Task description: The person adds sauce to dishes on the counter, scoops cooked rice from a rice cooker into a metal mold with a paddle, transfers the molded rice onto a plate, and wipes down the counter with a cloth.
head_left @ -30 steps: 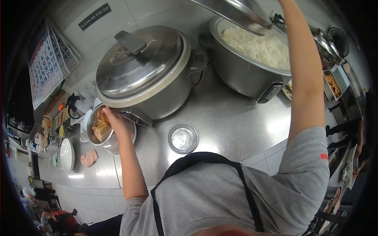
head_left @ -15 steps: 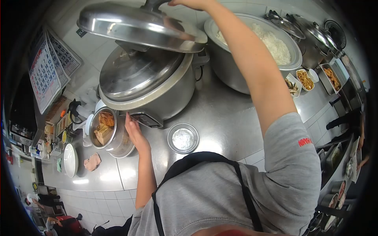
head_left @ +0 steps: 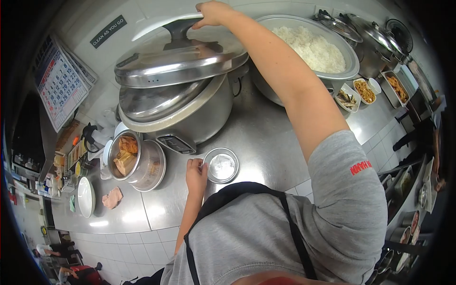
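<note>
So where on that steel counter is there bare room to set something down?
Mainly the counter between the round tin and the open rice cooker. A smaller patch lies between the clear container and the front edge. It's crowded beside the lidded cooker, where the metal bowl sits.

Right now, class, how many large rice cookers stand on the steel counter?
2: the left cooker, lidded, with a loose lid held over it by the right hand; the right cooker, open and holding rice, partly behind the right arm. Others may be hidden.
</note>
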The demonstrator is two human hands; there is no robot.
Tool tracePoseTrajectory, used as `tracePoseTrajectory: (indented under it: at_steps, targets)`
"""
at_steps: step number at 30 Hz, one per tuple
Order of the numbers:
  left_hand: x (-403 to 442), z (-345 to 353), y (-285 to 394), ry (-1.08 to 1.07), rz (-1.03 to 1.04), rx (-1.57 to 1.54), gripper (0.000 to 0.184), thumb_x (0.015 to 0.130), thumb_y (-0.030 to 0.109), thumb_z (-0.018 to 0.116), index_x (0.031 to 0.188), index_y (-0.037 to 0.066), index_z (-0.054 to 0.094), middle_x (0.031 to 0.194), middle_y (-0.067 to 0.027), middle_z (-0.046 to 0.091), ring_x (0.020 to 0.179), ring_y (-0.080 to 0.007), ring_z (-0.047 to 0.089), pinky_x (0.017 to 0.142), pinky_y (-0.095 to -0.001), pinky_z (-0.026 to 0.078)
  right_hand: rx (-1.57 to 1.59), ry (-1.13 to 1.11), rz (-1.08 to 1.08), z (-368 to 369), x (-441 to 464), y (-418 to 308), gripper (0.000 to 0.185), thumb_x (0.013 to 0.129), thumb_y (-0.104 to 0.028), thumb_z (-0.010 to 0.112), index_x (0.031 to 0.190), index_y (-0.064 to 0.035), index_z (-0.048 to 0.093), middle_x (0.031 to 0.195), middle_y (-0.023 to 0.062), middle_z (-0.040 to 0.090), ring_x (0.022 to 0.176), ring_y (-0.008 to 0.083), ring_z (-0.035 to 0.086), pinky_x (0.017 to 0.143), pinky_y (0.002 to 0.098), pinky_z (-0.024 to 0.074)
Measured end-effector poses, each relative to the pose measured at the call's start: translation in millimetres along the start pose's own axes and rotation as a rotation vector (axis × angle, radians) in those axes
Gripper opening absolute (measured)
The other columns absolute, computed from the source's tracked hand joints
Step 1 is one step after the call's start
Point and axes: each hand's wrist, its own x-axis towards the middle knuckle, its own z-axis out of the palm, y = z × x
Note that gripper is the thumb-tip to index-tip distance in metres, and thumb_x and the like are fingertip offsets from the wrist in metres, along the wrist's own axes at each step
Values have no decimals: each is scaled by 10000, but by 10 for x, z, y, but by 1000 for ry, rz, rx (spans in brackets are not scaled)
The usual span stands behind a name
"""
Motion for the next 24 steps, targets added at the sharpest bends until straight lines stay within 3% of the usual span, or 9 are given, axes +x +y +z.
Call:
tracePoseTrajectory:
  at_steps: [5,9,11,14,16,18,20,21,24]
  targets:
    - [57,14,-10,67,141,36,92,768,63,605,813,-5,561,760,-125,547,620,-242,545,571,-337,431,-32,230,142,-387,-497,-16,427,726,-397,648,854,7,598,854,232,601,866,384,574,760,430,463]
    - [112,-67,50,31,95,-2,98,797,79,575,808,-10,536,745,-134,549,623,-262,542,585,-357,428,253,262,313,-882,-1449,-192,311,770,-319,601,818,-12,589,834,227,588,834,376,570,703,425,442]
    - [144,-163,187,11,93,-25,108,805,85,569,813,-14,526,741,-139,550,622,-259,538,588,-355,427,472,282,518,-979,-2069,-112,457,797,-465,594,1016,-64,605,792,59,595,662,149,564,599,286,473]
    - [202,-155,157,-4,132,-121,134,842,103,537,846,-18,478,703,-135,521,605,-228,515,588,-340,418,535,492,856,-1125,-2980,-27,392,827,-406,586,1035,-75,569,727,2,533,642,67,516,514,196,435]
    - [269,-103,81,49,124,-323,127,864,104,504,855,-4,438,695,-108,491,586,-181,478,580,-315,407,446,584,858,-1176,-3613,6,302,850,-328,578,1026,-84,553,699,-5,510,613,55,497,493,190,424]
    - [305,-130,219,-44,81,-348,99,868,87,480,862,21,407,706,-67,468,607,-123,439,570,-281,393,395,593,904,-1222,-3974,-164,278,858,-301,573,1033,-86,546,695,-7,506,596,53,491,487,187,421]
    - [352,-26,319,-230,-86,-792,88,849,62,484,889,47,407,783,-46,484,660,-87,448,579,-258,405,460,581,1029,-1251,-4168,-426,237,864,-276,568,1001,-85,536,691,-9,507,550,53,478,464,187,409]
    - [343,7,481,-337,-278,-996,162,829,44,497,952,72,394,862,-39,494,731,-82,486,603,-235,429,491,535,1026,-1208,-4223,-470,234,856,-268,581,994,-84,533,697,-4,516,539,53,480,459,191,410]
    - [270,93,1005,-488,-243,-1068,242,813,29,503,1011,89,378,963,-47,495,827,-108,525,662,-261,470,654,424,930,-911,-4077,-670,247,822,-243,637,968,-75,531,721,3,542,537,60,497,446,202,417]
